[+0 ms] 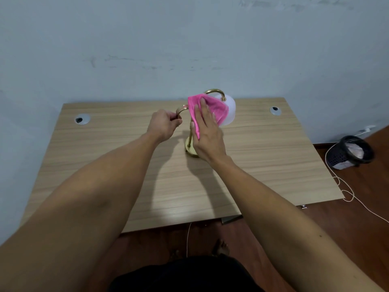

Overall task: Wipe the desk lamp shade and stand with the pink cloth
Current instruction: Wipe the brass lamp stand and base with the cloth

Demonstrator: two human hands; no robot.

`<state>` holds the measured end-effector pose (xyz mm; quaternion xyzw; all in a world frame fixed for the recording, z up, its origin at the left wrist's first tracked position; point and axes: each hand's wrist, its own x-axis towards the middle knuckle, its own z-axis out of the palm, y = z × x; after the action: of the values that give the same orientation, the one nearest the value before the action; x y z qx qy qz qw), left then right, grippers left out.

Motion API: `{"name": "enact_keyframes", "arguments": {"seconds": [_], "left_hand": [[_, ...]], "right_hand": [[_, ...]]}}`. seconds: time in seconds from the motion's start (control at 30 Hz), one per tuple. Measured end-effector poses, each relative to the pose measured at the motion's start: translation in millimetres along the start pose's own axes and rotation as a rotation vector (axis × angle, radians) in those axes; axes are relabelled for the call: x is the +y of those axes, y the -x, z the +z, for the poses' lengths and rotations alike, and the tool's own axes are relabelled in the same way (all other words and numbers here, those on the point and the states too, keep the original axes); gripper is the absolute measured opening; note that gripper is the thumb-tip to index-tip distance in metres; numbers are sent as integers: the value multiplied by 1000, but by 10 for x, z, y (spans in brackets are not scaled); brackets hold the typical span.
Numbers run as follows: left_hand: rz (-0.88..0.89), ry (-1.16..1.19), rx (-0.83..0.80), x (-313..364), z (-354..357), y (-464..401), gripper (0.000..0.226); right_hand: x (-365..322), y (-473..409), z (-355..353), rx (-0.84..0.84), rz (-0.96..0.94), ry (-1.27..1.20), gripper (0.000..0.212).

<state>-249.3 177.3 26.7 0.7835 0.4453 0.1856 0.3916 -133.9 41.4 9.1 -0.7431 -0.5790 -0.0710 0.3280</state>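
Observation:
A brass desk lamp stands mid-desk, its round base (190,150) on the wood and a thin stem rising from it. A white frosted shade (229,111) hangs from a curved brass arm (215,91). My right hand (207,131) lies flat with fingers spread, pressing the pink cloth (212,110) against the left side of the shade. My left hand (165,125) pinches a second curved brass arm (182,109) on the lamp's left. Much of the stem is hidden behind the cloth and my right hand.
The light wooden desk (105,157) stands against a pale blue wall, with cable grommets at back left (82,119) and back right (275,111). A black mesh waste basket (350,151) and a white cord (345,186) lie on the floor to the right.

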Motion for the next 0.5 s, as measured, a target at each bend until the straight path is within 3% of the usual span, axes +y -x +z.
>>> {"name": "enact_keyframes", "arguments": {"seconds": [0.07, 0.13, 0.2, 0.27, 0.4, 0.5], "left_hand": [[-5, 1, -4, -1, -7, 5, 16], [-7, 4, -5, -4, -12, 11, 16], [-7, 3, -5, -1, -8, 15, 16], [3, -6, -4, 3, -6, 14, 15], [35, -48, -6, 6, -8, 5, 16], [55, -88, -12, 6, -12, 9, 18]], "right_hand": [[-3, 75, 36, -64, 138, -210, 51], [-54, 81, 41, -139, 486, -543, 42], [-61, 6, 19, -67, 918, -873, 38], [-47, -88, -48, 30, 1173, -1188, 33], [-158, -441, -273, 213, 1235, -1540, 43], [-300, -671, -434, 210, 1260, -1673, 61]]}}
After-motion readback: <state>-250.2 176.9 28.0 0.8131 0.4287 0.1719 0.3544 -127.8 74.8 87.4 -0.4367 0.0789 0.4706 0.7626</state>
